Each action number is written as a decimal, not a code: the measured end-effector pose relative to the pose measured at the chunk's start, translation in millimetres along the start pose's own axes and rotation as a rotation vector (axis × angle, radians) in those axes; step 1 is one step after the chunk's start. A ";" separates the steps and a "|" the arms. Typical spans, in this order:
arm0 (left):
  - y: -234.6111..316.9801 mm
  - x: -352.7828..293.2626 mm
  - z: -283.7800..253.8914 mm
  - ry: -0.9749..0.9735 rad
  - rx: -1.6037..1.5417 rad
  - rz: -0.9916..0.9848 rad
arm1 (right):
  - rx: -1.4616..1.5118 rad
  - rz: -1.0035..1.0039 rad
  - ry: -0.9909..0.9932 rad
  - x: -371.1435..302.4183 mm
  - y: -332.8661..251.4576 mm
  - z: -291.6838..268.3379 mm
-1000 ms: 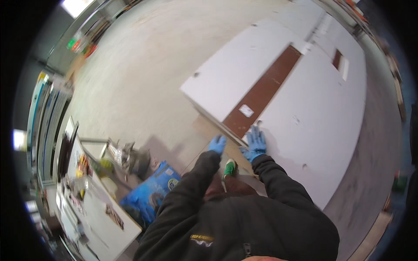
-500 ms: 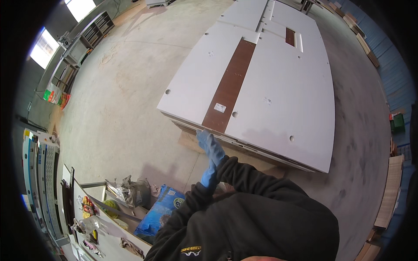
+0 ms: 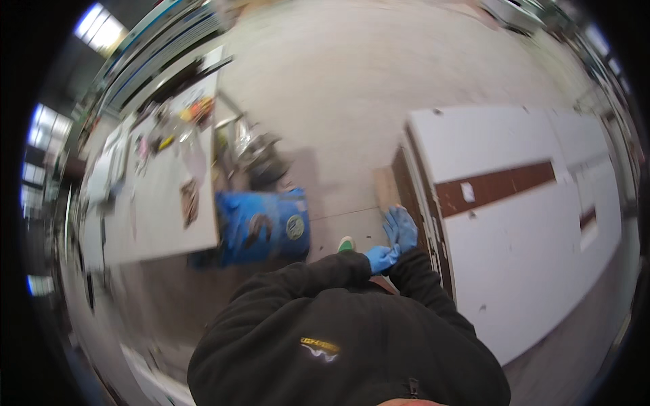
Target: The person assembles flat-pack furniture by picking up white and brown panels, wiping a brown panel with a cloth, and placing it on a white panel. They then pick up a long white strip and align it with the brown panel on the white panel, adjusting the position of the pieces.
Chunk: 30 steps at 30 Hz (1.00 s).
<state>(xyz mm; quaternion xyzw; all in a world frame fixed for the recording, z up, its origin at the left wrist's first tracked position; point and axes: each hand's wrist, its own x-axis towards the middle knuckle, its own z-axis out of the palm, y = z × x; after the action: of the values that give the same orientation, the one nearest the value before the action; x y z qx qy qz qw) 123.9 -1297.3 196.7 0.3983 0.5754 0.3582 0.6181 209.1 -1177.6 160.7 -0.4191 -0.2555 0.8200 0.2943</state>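
Both of my hands wear blue gloves and meet in front of my body, just left of the stacked panels. My left hand [image 3: 382,259] is closed at the wrist of my right hand, its fingers gripping the cuff of the right glove [image 3: 397,254]. My right hand [image 3: 402,228] points away from me with its fingers stretched out and nothing in it. Close beside it is the edge of a stack of white panels [image 3: 521,271], which has a brown strip [image 3: 497,189] with a white label.
A worktable [image 3: 156,237] with scattered tools and a cloth [image 3: 189,201] stands at left. Against its right side are a blue bag [image 3: 264,227] and a dark bucket [image 3: 267,169]. A shoe tip [image 3: 347,243] shows on the concrete floor. Long machinery [image 3: 162,47] is at far left.
My view has turned left, so the panel stack now lies to my right and the worktable at left. My hands stay together, the left still at the right wrist.
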 end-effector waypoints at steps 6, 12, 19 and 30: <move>-27.2 -62.5 4.0 0.131 0.071 -0.221 | -0.227 0.403 -0.074 -27.1 54.8 32.5; -49.5 -129.5 -20.7 0.360 0.071 -0.145 | -0.447 0.574 -0.211 -22.6 122.7 77.0; -87.0 -253.4 -87.6 0.514 -0.044 -0.260 | -0.761 0.585 -0.454 -49.0 231.7 180.7; -204.0 -464.2 -125.6 0.968 -0.339 -0.494 | -1.339 0.341 -1.003 -104.7 358.5 264.1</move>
<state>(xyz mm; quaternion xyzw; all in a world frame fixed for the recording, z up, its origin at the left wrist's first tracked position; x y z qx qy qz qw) -42.1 -1792.5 207.3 -0.0625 0.8036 0.4322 0.4044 -58.7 -1545.6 115.1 -0.1247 -0.7197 0.6180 -0.2909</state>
